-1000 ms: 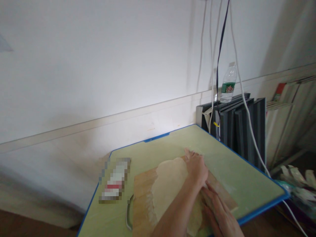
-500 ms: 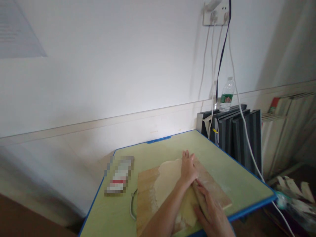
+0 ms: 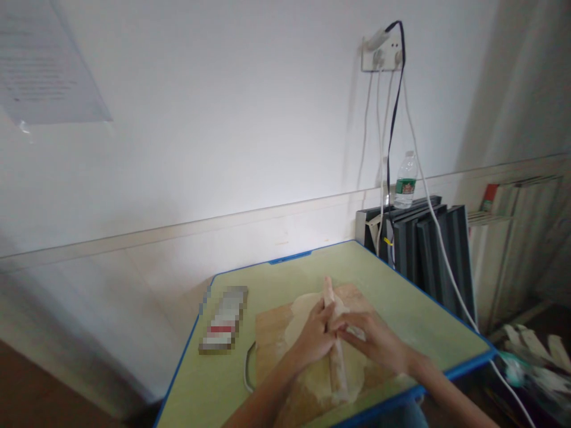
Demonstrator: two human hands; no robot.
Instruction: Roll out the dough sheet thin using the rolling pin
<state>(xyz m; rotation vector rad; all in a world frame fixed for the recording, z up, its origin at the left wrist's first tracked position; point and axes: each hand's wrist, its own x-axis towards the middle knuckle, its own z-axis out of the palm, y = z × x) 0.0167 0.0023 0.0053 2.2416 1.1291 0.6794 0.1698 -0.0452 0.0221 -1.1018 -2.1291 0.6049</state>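
Note:
A thin sheet of dough [image 3: 301, 312] is spread over a wooden board [image 3: 269, 330] on the table. Lying across the dough, pointing away from me, is a light wooden rolling pin [image 3: 338, 371]. Both hands meet near the middle of the pin. My left hand [image 3: 314, 331] is closed over it from the left side. From the right, my right hand [image 3: 368, 337] reaches in with bent fingers closed at the pin, close against the left hand. The dough directly under the hands is hidden.
The green table [image 3: 187, 380] has a blue edge. A blurred-out flat object [image 3: 223, 321] and a curved metal handle [image 3: 248, 368] are left of the board. Dark panels [image 3: 428, 255] lean by the wall, with a water bottle [image 3: 405, 181] on top. Cables [image 3: 392, 131] hang from a socket [image 3: 381, 54].
My left hand has drawn back from the far side and my right hand has moved up, so both meet mid-pin. The pin now lies further left over the dough. The camera view has shifted slightly.

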